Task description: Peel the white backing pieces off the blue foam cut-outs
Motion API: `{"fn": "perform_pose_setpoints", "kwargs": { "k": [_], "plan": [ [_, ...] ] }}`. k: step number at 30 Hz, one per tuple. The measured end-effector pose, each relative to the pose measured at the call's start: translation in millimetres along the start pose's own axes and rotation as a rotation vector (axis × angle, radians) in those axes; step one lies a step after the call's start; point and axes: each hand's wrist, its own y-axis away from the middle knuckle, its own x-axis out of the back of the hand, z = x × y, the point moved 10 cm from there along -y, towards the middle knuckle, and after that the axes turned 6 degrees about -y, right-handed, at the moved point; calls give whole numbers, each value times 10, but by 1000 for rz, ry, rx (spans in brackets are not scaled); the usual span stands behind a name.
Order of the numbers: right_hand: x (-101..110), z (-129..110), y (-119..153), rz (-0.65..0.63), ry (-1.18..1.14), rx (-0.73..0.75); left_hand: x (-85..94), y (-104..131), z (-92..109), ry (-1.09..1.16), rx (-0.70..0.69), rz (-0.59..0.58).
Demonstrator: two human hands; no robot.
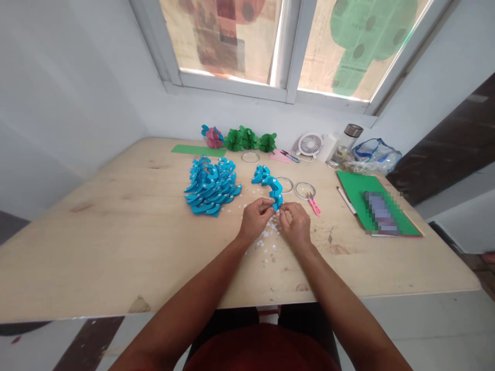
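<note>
Left grip [256, 220] and right grip [296, 222] pinch the near end of a curved blue paper strip [275, 188], mid-table [154, 232]. White scraps [266, 234] suggest peeling underway; white squares dot my strip and the blue stack [211, 188] leftward: plenty left, I judge.

The left forearm [195, 293] slants up and to the right, the right forearm [344, 301] up and to the left, both bare and converging ahead of the body. The left hand [255, 220] and right hand [297, 224] sit close together with a narrow gap between, backs mostly upward. On each, thumb and forefinger bend into a pinch, fingertips turned toward the other hand. Both wrists look nearly straight.
</note>
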Motion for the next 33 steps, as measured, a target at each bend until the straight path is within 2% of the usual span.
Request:
{"fn": "perform_pose_setpoints", "kwargs": {
  "k": [5,12,19,27,33],
  "plan": [
    [5,-83,-3,-3,42,51,25,24,93,-112,-74,22],
    [27,-97,-4,19,72,69,61,34,115,-239,-90,49],
    [97,-53,-15,76,54,47,98,23,110,-249,-77,66],
    [26,-132,8,31,69,93,72,56,122,-289,-104,81],
    [-18,-162,10,2,113,113,40,61,135,-232,-111,66]
  ]
}}
